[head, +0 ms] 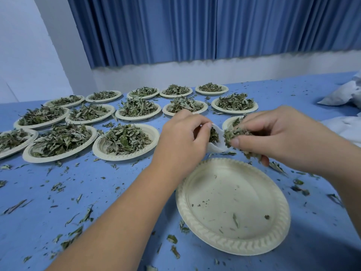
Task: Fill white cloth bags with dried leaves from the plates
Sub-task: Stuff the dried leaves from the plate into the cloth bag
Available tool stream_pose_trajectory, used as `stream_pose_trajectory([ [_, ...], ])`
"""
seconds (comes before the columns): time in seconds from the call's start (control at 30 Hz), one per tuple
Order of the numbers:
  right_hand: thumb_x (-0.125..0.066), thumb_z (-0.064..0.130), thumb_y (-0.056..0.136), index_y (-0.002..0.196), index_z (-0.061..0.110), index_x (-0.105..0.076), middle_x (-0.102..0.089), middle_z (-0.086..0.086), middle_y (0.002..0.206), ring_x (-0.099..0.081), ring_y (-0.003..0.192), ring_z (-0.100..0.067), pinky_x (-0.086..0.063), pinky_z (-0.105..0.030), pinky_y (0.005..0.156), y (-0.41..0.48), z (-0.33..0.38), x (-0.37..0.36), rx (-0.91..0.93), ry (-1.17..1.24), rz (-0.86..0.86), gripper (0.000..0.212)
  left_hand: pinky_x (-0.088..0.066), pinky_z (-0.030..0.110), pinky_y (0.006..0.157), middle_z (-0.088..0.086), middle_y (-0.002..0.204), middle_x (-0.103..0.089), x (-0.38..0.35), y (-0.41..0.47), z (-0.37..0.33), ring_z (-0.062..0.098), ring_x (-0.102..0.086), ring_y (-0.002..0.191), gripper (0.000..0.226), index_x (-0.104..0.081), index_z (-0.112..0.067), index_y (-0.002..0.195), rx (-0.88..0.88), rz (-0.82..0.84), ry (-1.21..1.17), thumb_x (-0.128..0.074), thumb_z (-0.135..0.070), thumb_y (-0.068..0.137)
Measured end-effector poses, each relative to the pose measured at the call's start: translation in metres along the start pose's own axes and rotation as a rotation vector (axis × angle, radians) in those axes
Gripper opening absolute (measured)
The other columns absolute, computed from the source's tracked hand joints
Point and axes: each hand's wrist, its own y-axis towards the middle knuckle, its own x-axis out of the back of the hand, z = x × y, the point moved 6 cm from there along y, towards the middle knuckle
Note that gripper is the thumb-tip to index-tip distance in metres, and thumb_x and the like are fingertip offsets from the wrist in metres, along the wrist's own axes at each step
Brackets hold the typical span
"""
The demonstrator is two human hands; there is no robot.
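My left hand (180, 141) grips a small white cloth bag (219, 144) by its rim, holding its mouth open; dark leaves show inside. Right beside the mouth, my right hand (277, 135) pinches a clump of dried leaves (234, 134). Both hands hover above a nearly bare cream paper plate (232, 206) that carries only a few crumbs. Several more paper plates heaped with dried leaves (125, 140) cover the blue table (109, 192) to the left and behind.
Leaf bits lie scattered over the blue table surface. White cloth (343, 94) is piled at the right edge. A blue curtain (195, 28) and a white wall run behind the table.
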Motion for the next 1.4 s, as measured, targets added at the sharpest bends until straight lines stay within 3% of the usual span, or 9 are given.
stream_pose_trajectory([
  [0.13,-0.064,0.035,0.078,0.055,0.014,-0.057,-0.052,-0.006,0.062,-0.053,0.048,-0.016,-0.05,-0.039,0.057,0.0,-0.002,-0.006,-0.053,-0.106,-0.016,0.032,-0.039,0.02,0.068,0.0,0.08,-0.059,-0.004,-0.001,-0.006,0.008,-0.049,0.072,0.011,-0.075,-0.013,0.088,-0.042,0.029,0.036,-0.064,-0.014,0.09],
  [0.33,-0.059,0.029,0.082,0.052,0.009,-0.044,-0.051,-0.016,0.062,-0.05,0.064,-0.028,-0.043,-0.042,0.063,0.002,-0.005,-0.019,-0.057,-0.336,-0.041,0.039,-0.042,0.028,0.068,0.002,0.077,-0.058,-0.01,-0.005,-0.015,0.01,-0.05,0.07,0.015,-0.075,-0.012,0.088,-0.083,0.059,0.036,-0.06,-0.016,0.089],
  [0.53,-0.055,0.023,0.086,0.047,0.019,-0.034,-0.047,-0.007,0.059,-0.05,0.06,-0.026,-0.037,-0.034,0.053,0.002,-0.01,-0.025,-0.123,-0.47,-0.088,0.044,-0.042,0.026,0.069,-0.003,0.077,-0.057,-0.015,-0.009,-0.024,0.011,-0.054,0.072,0.018,-0.075,-0.013,0.088,-0.107,0.087,0.031,-0.057,-0.017,0.087],
  [0.7,-0.046,0.024,0.092,0.054,0.024,-0.029,-0.042,-0.001,0.067,-0.052,0.071,-0.026,-0.04,-0.032,0.061,0.003,-0.004,-0.033,-0.095,-0.542,-0.096,0.042,-0.042,0.029,0.069,0.001,0.079,-0.059,-0.021,-0.012,-0.029,0.013,-0.055,0.075,0.022,-0.074,-0.013,0.088,-0.101,0.13,0.038,-0.054,-0.021,0.087],
  [0.9,-0.053,0.017,0.091,0.067,0.017,-0.045,-0.035,0.005,0.058,-0.041,0.061,-0.023,-0.034,-0.03,0.059,-0.001,-0.003,-0.038,-0.076,-0.604,-0.16,0.025,-0.041,0.024,0.072,0.003,0.08,-0.063,-0.021,-0.011,-0.027,0.011,-0.055,0.077,0.02,-0.075,-0.012,0.088,-0.08,0.104,0.024,-0.055,-0.018,0.087],
  [1.07,-0.062,0.033,0.085,0.08,0.017,-0.056,-0.058,-0.001,0.069,-0.052,0.068,-0.023,-0.042,-0.033,0.06,-0.003,0.01,-0.022,-0.084,-0.516,-0.27,0.017,-0.035,0.009,0.069,0.002,0.079,-0.063,-0.017,-0.007,-0.022,0.006,-0.051,0.076,0.014,-0.075,-0.014,0.086,-0.024,0.054,-0.006,-0.062,-0.011,0.089],
  [1.23,-0.047,0.028,0.094,0.078,0.023,-0.049,-0.053,0.002,0.074,-0.053,0.078,-0.019,-0.041,-0.032,0.071,0.001,0.015,-0.029,-0.028,-0.674,-0.15,0.017,-0.033,0.003,0.069,-0.002,0.078,-0.062,-0.017,-0.008,-0.023,0.001,-0.047,0.072,0.014,-0.075,-0.014,0.084,-0.027,0.052,-0.021,-0.061,-0.011,0.088],
  [1.4,-0.059,0.024,0.088,0.084,0.016,-0.067,-0.059,0.001,0.07,-0.054,0.075,-0.019,-0.036,-0.029,0.067,0.0,0.008,-0.025,-0.053,-0.391,-0.158,0.012,-0.036,0.007,0.069,-0.001,0.08,-0.064,-0.016,-0.006,-0.019,0.004,-0.051,0.075,0.014,-0.075,-0.014,0.085,0.002,0.046,-0.016,-0.062,-0.011,0.089],
])
